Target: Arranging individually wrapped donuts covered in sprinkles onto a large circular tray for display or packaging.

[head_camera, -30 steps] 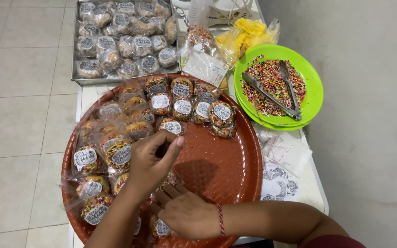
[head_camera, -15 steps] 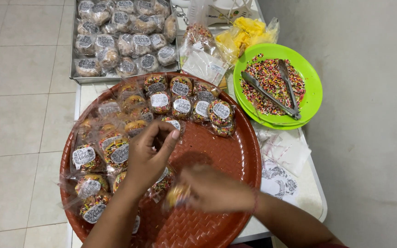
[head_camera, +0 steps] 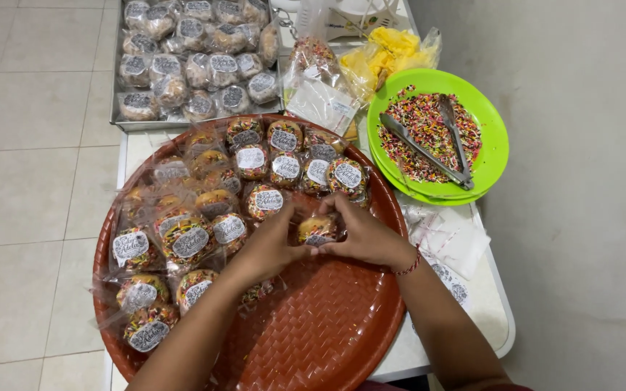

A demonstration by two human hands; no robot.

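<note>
Over the red tray's bare middle, left hand and right hand, grip closed on one wrapped donut

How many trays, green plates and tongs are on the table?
Round red-brown woven tray: 1
Metal tray of wrapped treats: 1
Green plates, stacked: at least 2
Metal tongs: 1
Total: 5, and both hands hold one wrapped treat.

Both forearms bare, no sleeves showing. Left hand wears nothing. Right hand has a thin red beaded bracelet at the wrist. No rings or gloves.
</note>
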